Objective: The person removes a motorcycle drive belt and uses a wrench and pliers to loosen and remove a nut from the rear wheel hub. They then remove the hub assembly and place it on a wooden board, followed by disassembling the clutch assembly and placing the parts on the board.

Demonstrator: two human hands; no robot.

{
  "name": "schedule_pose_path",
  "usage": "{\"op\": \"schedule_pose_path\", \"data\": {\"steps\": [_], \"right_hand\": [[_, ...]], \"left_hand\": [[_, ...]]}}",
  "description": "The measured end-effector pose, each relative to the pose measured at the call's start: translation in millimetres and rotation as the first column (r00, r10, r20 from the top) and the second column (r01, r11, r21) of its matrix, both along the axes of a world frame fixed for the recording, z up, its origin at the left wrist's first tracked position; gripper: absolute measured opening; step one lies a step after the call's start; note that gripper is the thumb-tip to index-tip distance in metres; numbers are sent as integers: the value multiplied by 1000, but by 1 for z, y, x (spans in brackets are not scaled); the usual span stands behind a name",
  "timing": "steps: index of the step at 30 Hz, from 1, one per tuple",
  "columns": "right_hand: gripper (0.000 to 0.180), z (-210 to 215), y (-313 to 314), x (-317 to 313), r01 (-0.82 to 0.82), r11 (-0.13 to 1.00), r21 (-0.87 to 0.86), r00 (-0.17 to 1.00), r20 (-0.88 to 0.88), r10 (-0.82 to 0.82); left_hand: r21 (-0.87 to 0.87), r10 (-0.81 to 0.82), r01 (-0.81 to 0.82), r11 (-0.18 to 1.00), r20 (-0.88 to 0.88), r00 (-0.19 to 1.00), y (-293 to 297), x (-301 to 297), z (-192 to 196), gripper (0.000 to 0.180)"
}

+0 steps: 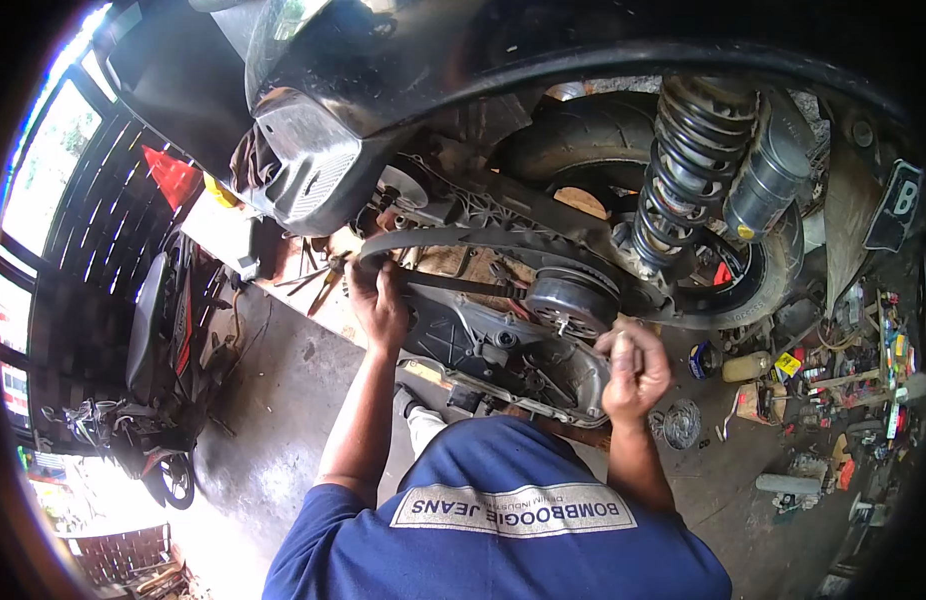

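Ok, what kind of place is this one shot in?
Most likely a small motorbike repair shop. A scooter has its drive belt and pulley exposed, with the left hand at the belt. Tools and cans litter the concrete floor, and another motorbike is parked nearby.

Stained concrete floor [283, 440], bright slatted windows [103, 200]

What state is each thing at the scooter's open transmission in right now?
Transmission case: cover off, pulleys exposed.
Drive belt: looped around the rear pulley, front end loose at the left hand.
Rear pulley: mounted, belt on it.
Left hand: gripping the belt.
Right hand: closed in a fist below the pulley; contents hidden.
Shock spring: mounted.
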State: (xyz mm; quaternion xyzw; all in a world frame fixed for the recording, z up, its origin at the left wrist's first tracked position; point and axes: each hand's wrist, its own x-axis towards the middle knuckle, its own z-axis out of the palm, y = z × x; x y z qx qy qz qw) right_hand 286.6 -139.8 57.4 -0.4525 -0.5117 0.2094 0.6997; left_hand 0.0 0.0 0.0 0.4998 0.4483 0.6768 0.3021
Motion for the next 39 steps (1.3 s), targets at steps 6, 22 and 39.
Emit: {"op": "schedule_pose_path", "data": {"steps": [6, 22, 39], "right_hand": [[40, 49, 30, 19, 82, 988, 129, 923, 365, -124], [58, 7, 34, 40, 165, 977, 136, 946, 259, -196], [43, -66, 22, 66, 114, 993, -23, 943, 317, -101]], "left_hand": [[59, -154, 151, 987, 52, 987, -18, 3, -12, 24], [94, -549, 566, 819, -158, 821, -31, 23, 12, 84], [-588, -697, 389, 709, -667, 264, -2, 98, -19, 32]]}}
